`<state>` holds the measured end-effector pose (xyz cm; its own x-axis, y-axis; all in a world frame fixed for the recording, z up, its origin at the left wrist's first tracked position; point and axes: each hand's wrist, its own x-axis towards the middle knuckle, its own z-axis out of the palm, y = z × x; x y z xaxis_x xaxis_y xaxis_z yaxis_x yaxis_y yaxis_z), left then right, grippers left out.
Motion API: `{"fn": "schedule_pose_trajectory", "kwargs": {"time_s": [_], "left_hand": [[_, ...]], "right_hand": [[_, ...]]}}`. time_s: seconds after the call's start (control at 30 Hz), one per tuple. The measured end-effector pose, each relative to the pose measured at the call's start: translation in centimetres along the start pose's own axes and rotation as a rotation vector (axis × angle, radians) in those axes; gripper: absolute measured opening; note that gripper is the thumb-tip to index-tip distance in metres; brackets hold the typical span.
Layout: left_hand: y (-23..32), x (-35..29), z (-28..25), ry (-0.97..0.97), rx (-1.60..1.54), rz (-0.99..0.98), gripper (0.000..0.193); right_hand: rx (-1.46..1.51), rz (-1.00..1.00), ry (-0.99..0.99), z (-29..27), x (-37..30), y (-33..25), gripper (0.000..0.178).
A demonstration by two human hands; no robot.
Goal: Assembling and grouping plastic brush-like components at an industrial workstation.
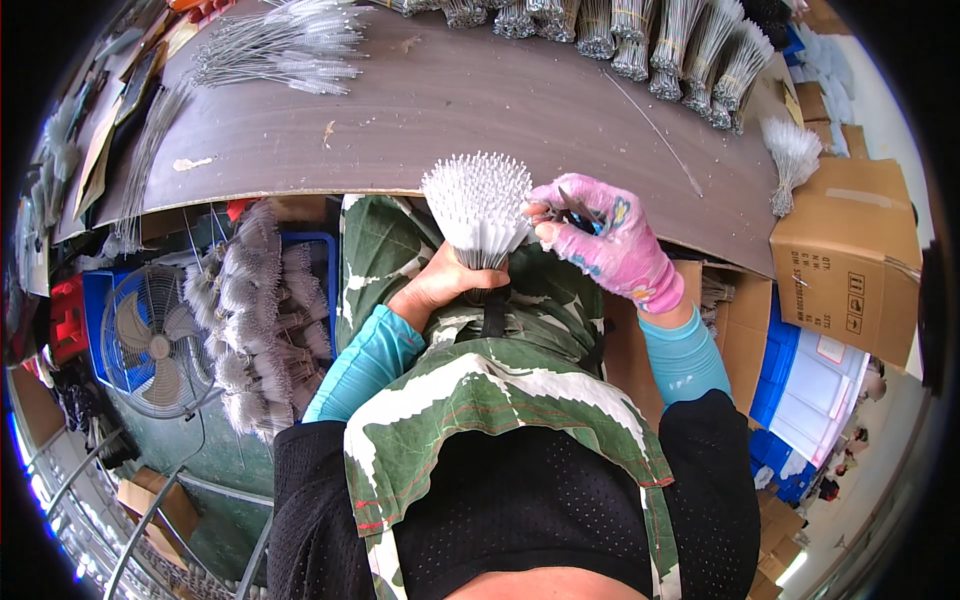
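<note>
My bare left hand (455, 277) is wrapped around the wire stems of a thick bundle of white-bristled brushes (478, 200), held upright above my lap with the bristle tips up. My right hand (620, 240), in a pink flowered glove with bare fingertips showing, is closed on a small dark metal tool (577, 208), perhaps scissors or pliers. Its fingertips come right beside the bundle's right edge; whether they touch the bristles I cannot tell. The lower ends of the stems are mostly hidden by the left hand.
Loose brushes (285, 45) lie on the brown table (400, 120), with tied wire bundles (670, 50) along its far right. A single wire (655, 130) lies nearer. Left of me stand a fan (158, 345) and hanging brush bundles (250, 320); a cardboard box (845, 255) is on the right.
</note>
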<state>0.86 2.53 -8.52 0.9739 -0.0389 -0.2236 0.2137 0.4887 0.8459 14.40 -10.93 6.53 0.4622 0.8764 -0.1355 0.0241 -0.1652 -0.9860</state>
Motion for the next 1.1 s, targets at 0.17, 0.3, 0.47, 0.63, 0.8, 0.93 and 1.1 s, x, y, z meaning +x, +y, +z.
{"fn": "schedule_pose_trajectory", "kwargs": {"time_s": [0.17,0.3,0.47,0.63,0.8,0.93,1.1], "left_hand": [[1.3,0.1,1.4,0.107,0.087,0.043,0.026],[3.4,0.5,2.2,0.192,0.088,-0.024,0.037],[4.7,1.4,3.5,0.139,0.015,-0.070,0.030],[4.3,1.5,3.4,0.119,-0.009,-0.077,0.032],[4.5,1.5,3.7,0.119,-0.035,-0.080,0.030],[4.7,1.2,4.2,0.126,-0.046,-0.095,0.027],[4.5,1.4,4.3,0.117,-0.049,-0.099,0.027]], "right_hand": [[-0.360,-0.267,0.057,-0.4,-0.7,0.8,0.026],[0.044,-0.079,0.241,-1.1,-0.8,1.0,0.031],[0.301,-0.004,0.344,-2.8,-0.2,2.3,0.026],[0.397,0.071,0.307,-2.9,0.3,1.9,0.023],[0.466,0.144,0.189,-3.2,0.6,1.2,0.025],[0.384,0.168,0.212,-3.3,0.4,1.2,0.023],[0.306,0.185,0.236,-3.3,0.3,1.0,0.019]]}}
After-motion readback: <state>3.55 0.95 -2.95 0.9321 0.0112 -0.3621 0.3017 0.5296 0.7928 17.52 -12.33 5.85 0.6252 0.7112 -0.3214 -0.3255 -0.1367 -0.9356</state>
